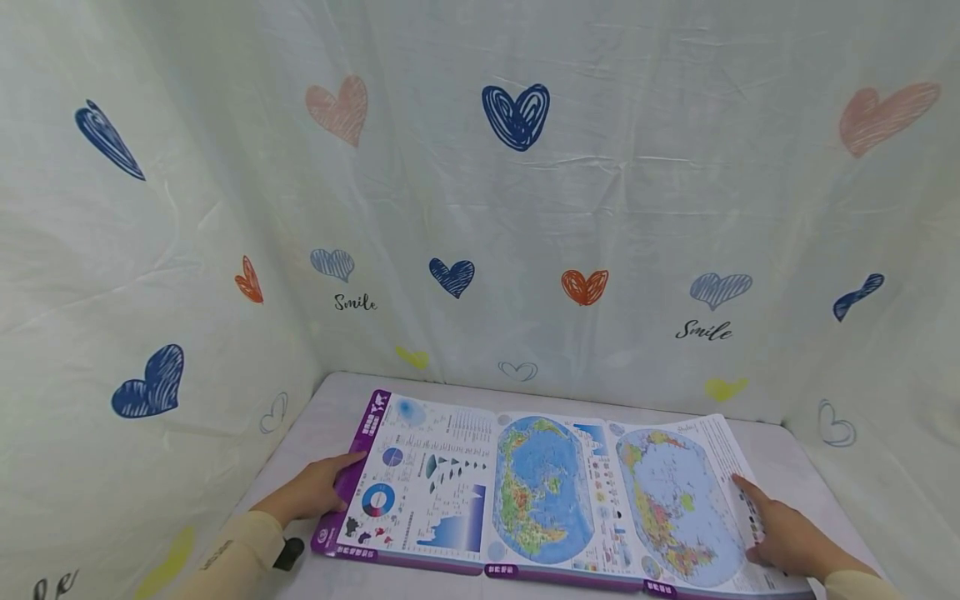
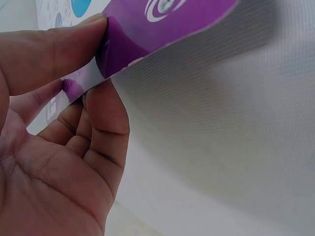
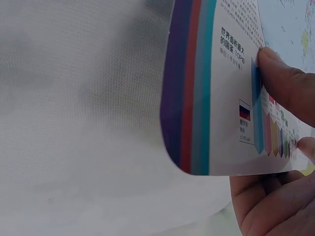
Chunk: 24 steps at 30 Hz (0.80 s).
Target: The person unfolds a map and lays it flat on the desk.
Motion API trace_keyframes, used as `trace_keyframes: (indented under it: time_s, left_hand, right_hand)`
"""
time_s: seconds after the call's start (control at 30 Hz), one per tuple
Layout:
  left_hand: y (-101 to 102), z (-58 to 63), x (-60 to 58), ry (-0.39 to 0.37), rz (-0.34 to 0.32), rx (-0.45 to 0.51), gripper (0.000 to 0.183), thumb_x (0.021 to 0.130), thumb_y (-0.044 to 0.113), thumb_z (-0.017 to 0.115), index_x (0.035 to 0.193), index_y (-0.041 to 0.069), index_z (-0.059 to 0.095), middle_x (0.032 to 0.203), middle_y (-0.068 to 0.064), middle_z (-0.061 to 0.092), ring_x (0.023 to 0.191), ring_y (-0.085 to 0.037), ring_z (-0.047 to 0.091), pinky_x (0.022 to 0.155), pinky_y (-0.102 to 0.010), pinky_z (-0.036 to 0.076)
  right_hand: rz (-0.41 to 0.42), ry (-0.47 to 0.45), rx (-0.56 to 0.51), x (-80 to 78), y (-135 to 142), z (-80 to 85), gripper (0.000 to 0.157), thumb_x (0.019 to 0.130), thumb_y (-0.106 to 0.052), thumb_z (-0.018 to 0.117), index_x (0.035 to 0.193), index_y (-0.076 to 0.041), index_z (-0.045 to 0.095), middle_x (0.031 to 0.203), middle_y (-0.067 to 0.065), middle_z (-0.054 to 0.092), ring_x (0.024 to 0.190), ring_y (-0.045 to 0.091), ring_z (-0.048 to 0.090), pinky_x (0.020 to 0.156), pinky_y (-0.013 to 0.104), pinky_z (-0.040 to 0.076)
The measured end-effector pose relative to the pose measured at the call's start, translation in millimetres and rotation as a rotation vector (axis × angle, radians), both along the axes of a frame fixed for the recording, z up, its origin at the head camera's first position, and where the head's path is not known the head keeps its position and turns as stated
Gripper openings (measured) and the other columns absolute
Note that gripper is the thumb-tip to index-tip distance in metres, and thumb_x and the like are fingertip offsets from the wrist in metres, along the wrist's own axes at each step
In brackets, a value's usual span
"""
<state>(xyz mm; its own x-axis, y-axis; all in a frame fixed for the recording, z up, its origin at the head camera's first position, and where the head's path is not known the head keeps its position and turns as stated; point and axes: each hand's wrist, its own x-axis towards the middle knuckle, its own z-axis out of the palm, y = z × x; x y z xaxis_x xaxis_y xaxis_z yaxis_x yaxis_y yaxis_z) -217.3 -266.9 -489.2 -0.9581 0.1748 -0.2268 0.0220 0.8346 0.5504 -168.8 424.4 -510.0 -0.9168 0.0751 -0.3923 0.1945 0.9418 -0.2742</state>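
A fold-out world map (image 1: 543, 492) with a purple border lies spread across the white table, showing charts on its left panel and two oval maps on the others. At its left purple edge, my left hand (image 1: 311, 492) pinches the sheet, thumb on top and curled fingers underneath, as the left wrist view shows. The purple corner (image 2: 142, 29) there is lifted off the tabletop. My right hand (image 1: 787, 533) grips the right end, its thumb over the printed face and fingers behind. Striped page margins (image 3: 189, 98) stand raised beside it in the right wrist view.
The white tabletop (image 1: 300, 425) shows around the map. Pale curtains (image 1: 480, 208) printed with hearts and "Smile" enclose the table at the back and both sides. A dark band (image 1: 288, 553) sits at the left wrist, by a cream sleeve (image 1: 236, 554).
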Motion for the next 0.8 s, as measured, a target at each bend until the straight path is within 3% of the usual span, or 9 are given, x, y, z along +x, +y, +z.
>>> trace_keyframes:
  time_s: [0.47,0.63,0.8]
  left_hand:
    - [-0.4,-7.8,-0.2,-0.008,0.021,-0.013,0.082,0.072,-0.008,0.078,0.147,0.002,0.046,0.143,-0.034,0.043,0.115,-0.042,0.054,0.094,-0.057,0.049]
    - [0.1,-9.9,-1.1,-0.01,0.026,-0.017,0.081,0.072,-0.008,0.078,0.146,0.0,0.047,0.141,-0.034,0.045,0.109,-0.038,0.055,0.092,-0.056,0.051]
    - [1.2,-10.5,-1.4,-0.02,0.05,-0.023,0.079,0.072,-0.007,0.079,0.145,0.0,0.048,0.139,-0.034,0.047,0.102,-0.034,0.056,0.087,-0.051,0.054]
  right_hand:
    - [-0.03,-0.024,-0.016,-1.3,5.3,-9.0,0.119,0.061,-0.025,0.091,0.15,0.008,0.018,0.102,0.03,0.057,0.079,0.029,0.057,0.082,0.061,0.051]
    - [0.011,0.007,-0.008,2.2,2.2,-4.3,0.116,0.062,-0.025,0.091,0.148,0.01,0.021,0.095,0.021,0.06,0.079,0.029,0.056,0.082,0.061,0.05]
    - [0.051,0.032,0.013,3.9,1.2,-2.0,0.113,0.062,-0.028,0.091,0.145,0.011,0.025,0.096,0.024,0.062,0.082,0.033,0.059,0.085,0.066,0.047]
